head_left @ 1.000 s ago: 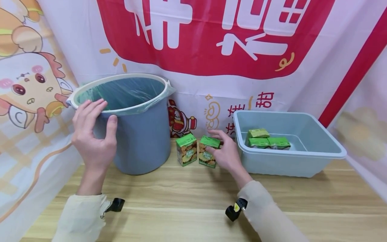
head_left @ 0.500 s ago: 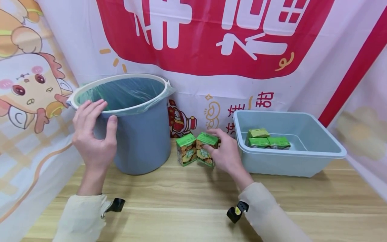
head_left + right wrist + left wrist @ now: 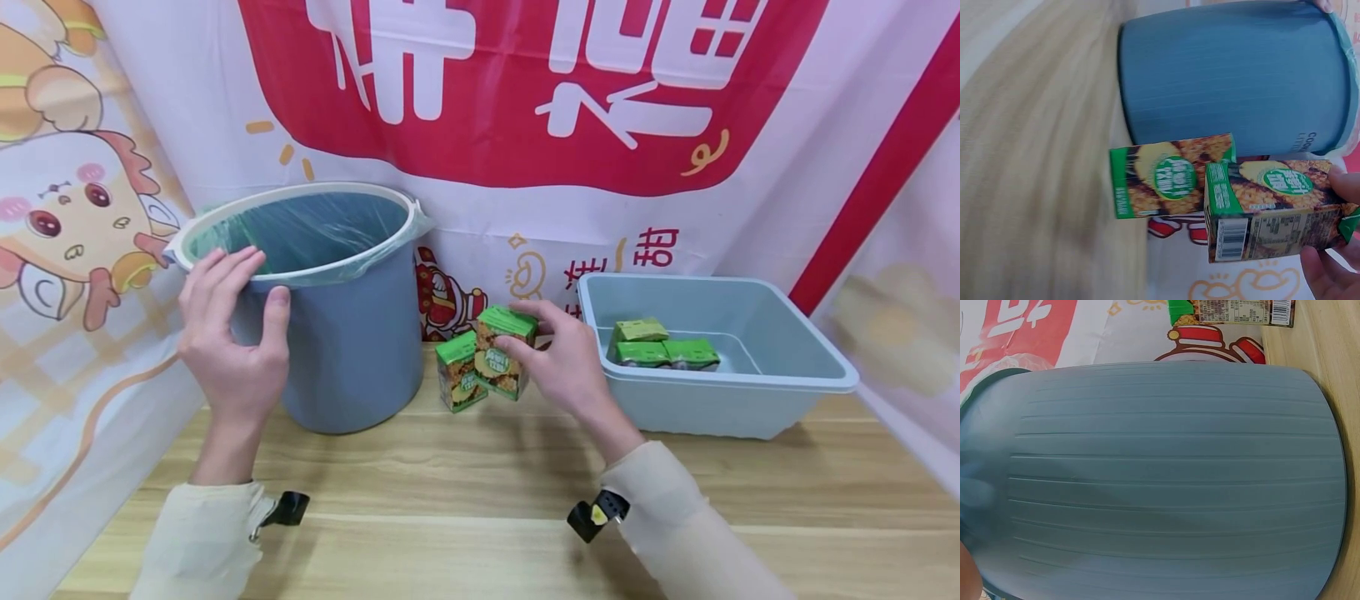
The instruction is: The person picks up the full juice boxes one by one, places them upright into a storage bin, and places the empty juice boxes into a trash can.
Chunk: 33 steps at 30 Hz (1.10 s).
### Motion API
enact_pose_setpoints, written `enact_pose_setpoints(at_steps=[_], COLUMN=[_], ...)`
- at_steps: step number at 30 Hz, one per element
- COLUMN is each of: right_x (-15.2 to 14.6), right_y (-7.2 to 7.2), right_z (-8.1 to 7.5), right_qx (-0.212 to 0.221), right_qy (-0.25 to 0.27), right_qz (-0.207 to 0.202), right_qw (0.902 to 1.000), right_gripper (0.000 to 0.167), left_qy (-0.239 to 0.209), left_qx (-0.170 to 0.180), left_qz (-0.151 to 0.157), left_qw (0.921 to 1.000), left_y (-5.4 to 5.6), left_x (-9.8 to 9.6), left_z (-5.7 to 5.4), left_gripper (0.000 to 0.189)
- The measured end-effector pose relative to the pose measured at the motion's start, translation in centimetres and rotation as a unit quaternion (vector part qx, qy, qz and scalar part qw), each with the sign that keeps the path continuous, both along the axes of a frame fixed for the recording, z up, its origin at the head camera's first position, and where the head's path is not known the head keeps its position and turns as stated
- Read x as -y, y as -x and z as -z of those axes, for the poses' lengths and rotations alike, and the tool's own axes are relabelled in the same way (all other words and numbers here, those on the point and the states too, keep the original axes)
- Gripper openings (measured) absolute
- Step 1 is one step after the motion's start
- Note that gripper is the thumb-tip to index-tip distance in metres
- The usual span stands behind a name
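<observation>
My right hand [image 3: 566,354] pinches a small green-and-brown drink carton [image 3: 501,354] near its top, thumb on the front face. In the right wrist view the bottom of this drink carton [image 3: 1272,209] shows, lifted off the table. A second, matching carton [image 3: 460,372] stands upright on the table just left of it, partly covered by the held one in the head view. My left hand [image 3: 236,342] rests on the near rim of a blue-grey trash bin [image 3: 352,350], fingers straight over the edge and thumb apart. The bin's wall [image 3: 1172,469] fills the left wrist view.
A clear bag [image 3: 315,221] lines the bin. To the right stands a light blue plastic tub [image 3: 720,383] holding several green-topped cartons [image 3: 692,354]. The wooden table [image 3: 420,508] stretches in front, and a printed cloth [image 3: 487,200] hangs behind.
My right hand first slid its carton left against the standing one, then lifted it up and to the left. The left hand, bin and tub have stayed in place.
</observation>
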State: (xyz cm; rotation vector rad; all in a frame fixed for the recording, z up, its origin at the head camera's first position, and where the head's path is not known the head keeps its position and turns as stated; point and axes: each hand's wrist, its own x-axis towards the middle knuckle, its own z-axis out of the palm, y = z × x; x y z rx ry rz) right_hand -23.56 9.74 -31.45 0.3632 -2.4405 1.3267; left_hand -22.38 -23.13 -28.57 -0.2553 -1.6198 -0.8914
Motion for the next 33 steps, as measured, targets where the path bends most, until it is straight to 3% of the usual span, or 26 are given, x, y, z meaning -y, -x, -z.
enact_pose_setpoints(at_steps=[10,20,33], right_x=[0.0,0.2,1.4], right_y=[0.4,0.5,0.7], right_z=[-2.5,-4.4,-6.3], right_qx=[-0.013,0.006,-0.037], right_qy=[-0.011,0.006,0.01], right_qz=[-0.009,-0.025,-0.05], right_qw=[0.9998,0.9996,0.998], right_gripper=[0.046,0.042,0.04], left_qy=[0.001,-0.002,0.003], left_qx=[0.003,-0.002,0.003], left_qz=[-0.003,0.0,-0.006], left_qw=[1.0,1.0,1.0], left_y=[0.0,-0.2,-0.1], left_x=[0.1,-0.3,0.0], left_z=[0.2,-0.1,0.0], left_gripper=[0.042,0.041,0.042])
